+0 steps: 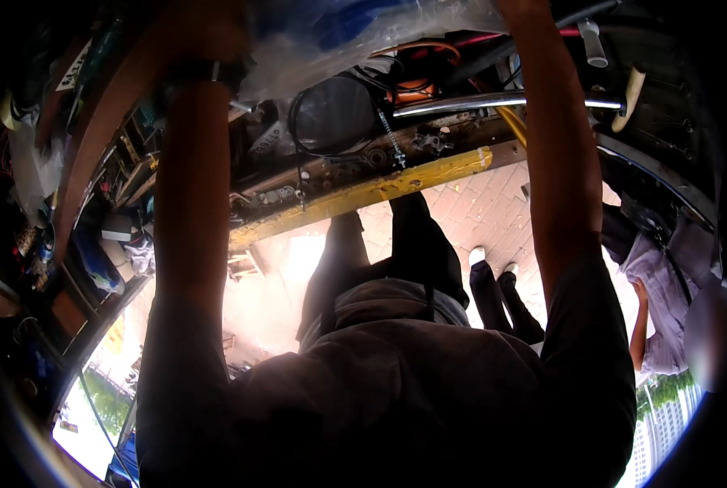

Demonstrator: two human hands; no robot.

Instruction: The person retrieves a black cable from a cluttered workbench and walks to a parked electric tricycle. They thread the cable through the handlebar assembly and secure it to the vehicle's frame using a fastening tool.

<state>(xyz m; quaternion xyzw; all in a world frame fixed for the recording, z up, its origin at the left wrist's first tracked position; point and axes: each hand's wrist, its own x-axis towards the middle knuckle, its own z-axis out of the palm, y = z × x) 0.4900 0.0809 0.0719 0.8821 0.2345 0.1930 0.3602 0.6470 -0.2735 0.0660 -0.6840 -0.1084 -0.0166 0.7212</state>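
Observation:
Both my arms reach up to the top edge of the view. My left hand (213, 37), with a dark band at the wrist, is in shadow beside a clear plastic bag (355, 28) holding something blue; I cannot make out its fingers. My right hand (520, 12) is at the bag's right end, mostly cut off by the top edge, so its grip is hidden. Below the bag lie black cables (298, 118), an orange object (412, 89), a chrome bar (477, 102) and a spring-like metal piece (392, 138).
A yellow-painted ledge (363, 187) runs across the cluttered metal workspace above a paved floor (494, 211). Assorted parts and bags (38, 163) crowd the left side. At the right stand another person in a light purple top (656, 301) and a pair of dark-clad legs (485, 301).

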